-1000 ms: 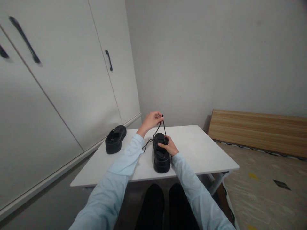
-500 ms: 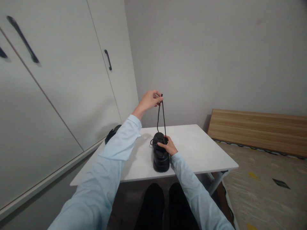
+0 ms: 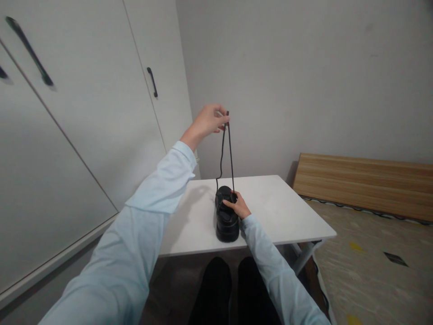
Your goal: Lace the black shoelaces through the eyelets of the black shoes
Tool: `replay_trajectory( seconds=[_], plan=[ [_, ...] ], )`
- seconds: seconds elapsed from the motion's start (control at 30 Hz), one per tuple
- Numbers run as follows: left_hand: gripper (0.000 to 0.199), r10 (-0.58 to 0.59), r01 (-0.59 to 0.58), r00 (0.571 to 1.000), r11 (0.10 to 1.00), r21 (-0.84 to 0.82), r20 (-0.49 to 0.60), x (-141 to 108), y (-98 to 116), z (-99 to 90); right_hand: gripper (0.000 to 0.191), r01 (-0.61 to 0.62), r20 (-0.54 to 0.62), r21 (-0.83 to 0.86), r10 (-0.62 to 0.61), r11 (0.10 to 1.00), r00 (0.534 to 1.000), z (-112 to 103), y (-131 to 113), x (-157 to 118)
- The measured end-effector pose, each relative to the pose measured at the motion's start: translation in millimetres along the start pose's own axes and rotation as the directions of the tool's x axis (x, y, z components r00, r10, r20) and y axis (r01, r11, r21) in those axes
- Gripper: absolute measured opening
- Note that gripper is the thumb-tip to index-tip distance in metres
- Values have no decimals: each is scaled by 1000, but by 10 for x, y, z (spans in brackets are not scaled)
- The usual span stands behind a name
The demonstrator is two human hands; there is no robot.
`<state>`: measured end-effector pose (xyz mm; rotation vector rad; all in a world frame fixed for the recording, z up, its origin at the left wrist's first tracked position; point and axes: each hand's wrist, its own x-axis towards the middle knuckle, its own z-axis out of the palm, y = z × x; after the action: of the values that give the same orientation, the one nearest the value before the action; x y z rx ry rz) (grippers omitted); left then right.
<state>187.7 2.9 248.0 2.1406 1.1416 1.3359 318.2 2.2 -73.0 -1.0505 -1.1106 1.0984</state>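
Note:
A black shoe (image 3: 227, 228) stands on the white table (image 3: 270, 207), close to its front edge. High above it, my left hand (image 3: 211, 119) pinches a black shoelace (image 3: 231, 153) between thumb and fingers. Two strands run down from that pinch to the shoe; the right one is taut and the left one bends near its lower end. My right hand (image 3: 239, 206) grips the shoe's right side, thumb across the top. Its fingers are partly hidden behind the shoe.
White cabinet doors (image 3: 84, 113) with dark handles rise at the left, beside the table. A grey wall (image 3: 270, 90) stands behind. At the right, a wooden board (image 3: 365, 185) leans near the wall above a patterned floor covering (image 3: 355, 271). My dark-clad knees (image 3: 216, 284) are below the table edge.
My left hand has risen, drawing the shoelace higher above the shoe. The loop at the shoe's left side has been pulled up. My right hand stays on the shoe. My left sleeve now hides another black item.

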Motion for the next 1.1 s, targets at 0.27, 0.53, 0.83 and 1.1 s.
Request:
replay_trajectory(
  seconds=[0.27,0.53,0.83,1.1],
  plan=[
    [7,15,-15,1000,999,47,-7,85,187,-72,74,-7,5,-3,7,1000,1000,-5,5,-10],
    [10,31,-20,993,996,91,-118,194,226,-79,71,10,3,-27,-10,1000,1000,-25,6,-18],
    [9,-10,20,994,996,84,-113,207,39,-113,70,12,16,26,-13,1000,1000,-13,3,-16],
    [13,-72,90,986,989,114,-152,209,-96,-112,70,-1,22,25,1,1000,1000,-12,-23,-24]
  ],
)
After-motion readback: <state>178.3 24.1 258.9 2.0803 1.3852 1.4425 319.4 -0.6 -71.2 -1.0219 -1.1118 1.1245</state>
